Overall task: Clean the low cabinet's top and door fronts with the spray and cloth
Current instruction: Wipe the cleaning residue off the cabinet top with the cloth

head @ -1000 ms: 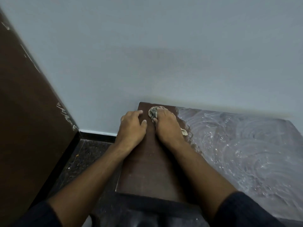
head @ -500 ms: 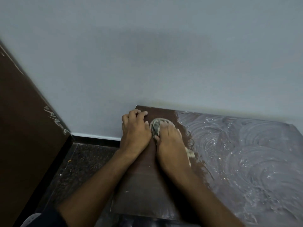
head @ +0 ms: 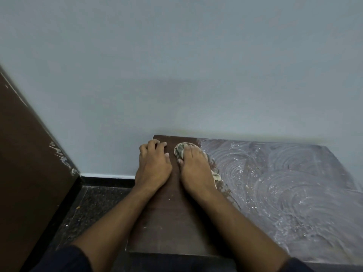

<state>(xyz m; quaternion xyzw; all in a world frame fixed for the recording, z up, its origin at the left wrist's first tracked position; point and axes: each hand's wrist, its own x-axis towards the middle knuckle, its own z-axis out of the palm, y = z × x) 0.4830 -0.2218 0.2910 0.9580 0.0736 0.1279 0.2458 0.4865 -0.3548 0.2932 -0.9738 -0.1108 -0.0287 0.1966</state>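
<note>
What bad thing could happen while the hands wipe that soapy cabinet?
The left hand leans at the cabinet top's left edge, so it might slip off. The foam covering the right side could run over the edge, perhaps onto the floor. The small cloth under the right hand may just smear it.
</note>
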